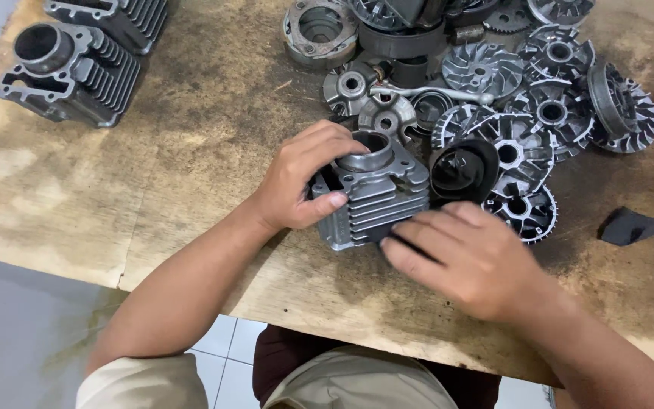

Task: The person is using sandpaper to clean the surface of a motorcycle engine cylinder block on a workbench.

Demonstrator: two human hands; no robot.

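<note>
Left hand (297, 185) is gripping the finned cylinder block (372, 198), fingers curled over the rim of its bore, thumb pressing on the near fins. Right hand (467, 254) is lying against the block's lower right side, fingers nearly flat and half closed over something dark; whether it is pinching anything cannot be told. The block is sitting on the desk (191, 151) right between both hands, bore axis pointing up and slightly away, fins running left to right; the left hand is carrying the hold. Just right of it a black rounded part (463, 170) is touching the block. Beyond, a heap of finned pulley discs (524, 98), roughly ten, exact count unclear. Two more cylinder blocks (70, 72) are lying well apart at far left. One dark scrap (628, 226) at right.
</note>
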